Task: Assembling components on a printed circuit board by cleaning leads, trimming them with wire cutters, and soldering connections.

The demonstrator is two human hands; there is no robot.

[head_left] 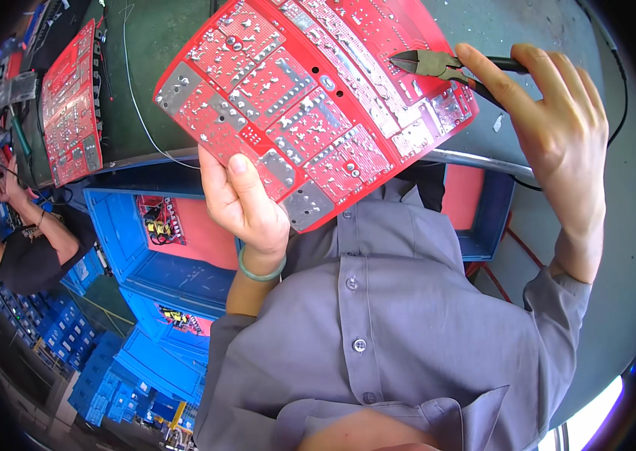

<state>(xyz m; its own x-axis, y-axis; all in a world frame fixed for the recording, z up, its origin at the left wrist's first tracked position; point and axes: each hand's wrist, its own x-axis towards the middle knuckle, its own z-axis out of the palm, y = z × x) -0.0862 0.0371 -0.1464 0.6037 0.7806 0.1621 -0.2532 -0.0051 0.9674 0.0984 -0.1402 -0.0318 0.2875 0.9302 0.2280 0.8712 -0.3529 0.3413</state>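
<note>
My left hand (246, 199) grips the near left edge of a large red circuit board (258, 135), thumb on top. The board is tilted, and its upward face carries many silvery solder joints and grey metal patches. My right hand (558, 124) holds a pair of diagonal cutters (438, 65) by its dark handles, fingers curled around them. The cutters' jaws point left over the far right part of the board. I cannot tell whether their tips touch it.
A second red circuit board (71, 113) stands at the left of the green workbench (171, 37). A thin pale wire (136, 105) loops between the boards. Below the bench edge, blue crates (115, 233) hold circuit boards. A co-worker (40, 244) is at far left; a black cable (622, 90) runs at right.
</note>
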